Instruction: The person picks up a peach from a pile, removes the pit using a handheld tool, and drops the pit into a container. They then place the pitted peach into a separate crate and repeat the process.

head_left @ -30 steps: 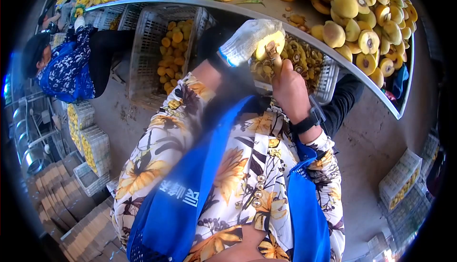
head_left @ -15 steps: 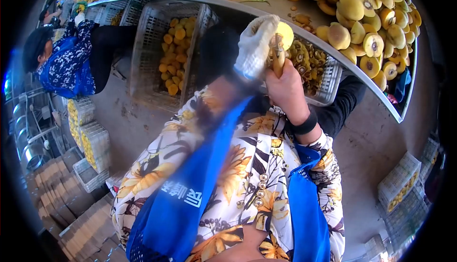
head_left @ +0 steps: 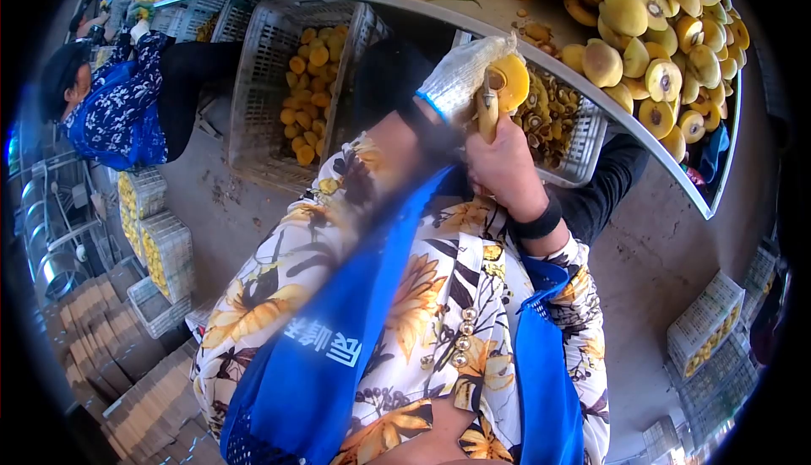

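Note:
My left hand (head_left: 460,76), in a white knit glove, is closed around a yellow peach half (head_left: 514,85). The peach's orange cut face is turned partly up, with a round hollow in it. My bare right hand (head_left: 504,165), with a black band at the wrist, grips a short hand tool (head_left: 487,117) with a light wooden handle and a metal head. The metal head is against or just beside the peach's left side; its exact contact is hidden. Below and right of the hands, a grey crate (head_left: 583,140) holds many brown-yellow pit pieces (head_left: 547,114).
A metal-edged table (head_left: 507,30) curves across the front, with piled peach halves (head_left: 663,76) at right. A crate (head_left: 253,102) of orange peach halves (head_left: 308,97) stands left. Another person (head_left: 127,102) works at far left. Stacked crates (head_left: 705,321) stand at right.
My gloved left hand has tilted to the right, turning the peach so its orange cut face shows. The right hand and tool have dropped slightly.

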Demonstrator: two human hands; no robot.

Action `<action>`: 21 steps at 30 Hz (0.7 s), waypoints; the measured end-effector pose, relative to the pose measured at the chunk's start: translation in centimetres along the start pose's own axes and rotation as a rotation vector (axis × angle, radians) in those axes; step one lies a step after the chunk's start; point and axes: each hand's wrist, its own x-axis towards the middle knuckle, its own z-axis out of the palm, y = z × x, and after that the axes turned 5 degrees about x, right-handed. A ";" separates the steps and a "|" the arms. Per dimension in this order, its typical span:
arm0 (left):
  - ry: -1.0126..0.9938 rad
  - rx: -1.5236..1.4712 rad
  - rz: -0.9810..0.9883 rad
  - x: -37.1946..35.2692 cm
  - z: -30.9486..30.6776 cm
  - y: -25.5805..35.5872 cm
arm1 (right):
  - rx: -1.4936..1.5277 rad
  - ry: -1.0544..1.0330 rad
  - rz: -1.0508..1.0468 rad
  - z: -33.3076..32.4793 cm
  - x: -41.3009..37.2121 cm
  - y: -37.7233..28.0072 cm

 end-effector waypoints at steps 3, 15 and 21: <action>0.044 0.091 0.179 -0.7 0.6 2.7 | 0.097 -0.031 0.034 -0.1 -0.2 -0.1; 0.202 -0.553 -0.032 -0.1 -1.3 1.9 | 0.785 -0.471 0.044 -5.0 1.4 3.2; 0.236 -0.795 -0.055 -3.4 -7.3 6.0 | -0.517 0.091 -0.274 -6.3 5.0 9.6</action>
